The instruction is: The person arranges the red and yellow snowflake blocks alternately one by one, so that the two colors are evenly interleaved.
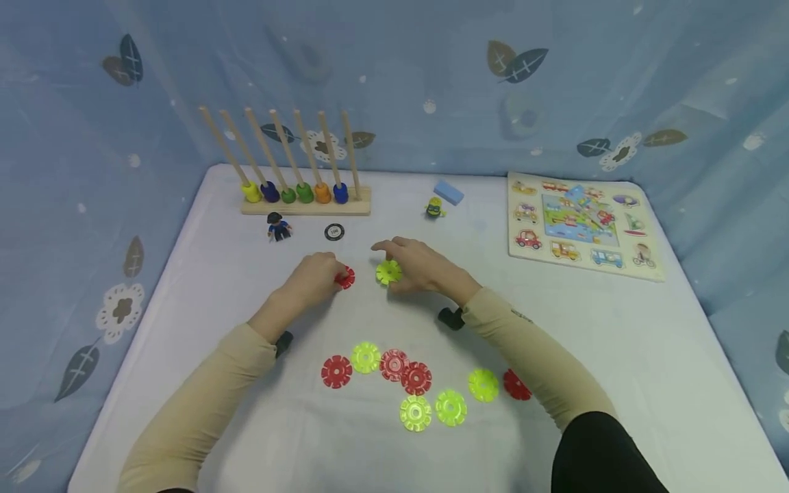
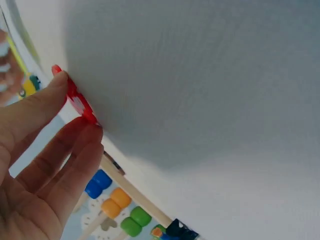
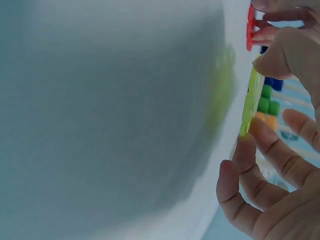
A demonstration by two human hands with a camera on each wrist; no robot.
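Note:
Between the thumb and fingertips of my left hand [image 1: 311,279] is a red notched plastic disc [image 1: 347,277], pinched by its edges; the left wrist view shows this disc [image 2: 80,104] nearly edge-on. My right hand [image 1: 422,267] holds a yellow-green notched disc [image 1: 388,272] by its rim, thumb on one side and fingers on the other. In the right wrist view that disc [image 3: 251,105] hangs over the white tabletop, casting a yellowish tint. A small gap separates the two held discs. Nearer me lie more discs, such as a red one [image 1: 336,372] and a yellow-green one [image 1: 451,408].
A wooden peg rack [image 1: 306,205] with coloured beads stands at the back left. Before it are a toy figure [image 1: 279,227] and a black round chip [image 1: 334,232]. Behind the hands sit a yellow figure [image 1: 434,207] and a blue block [image 1: 448,192]. A picture puzzle board [image 1: 579,257] lies back right.

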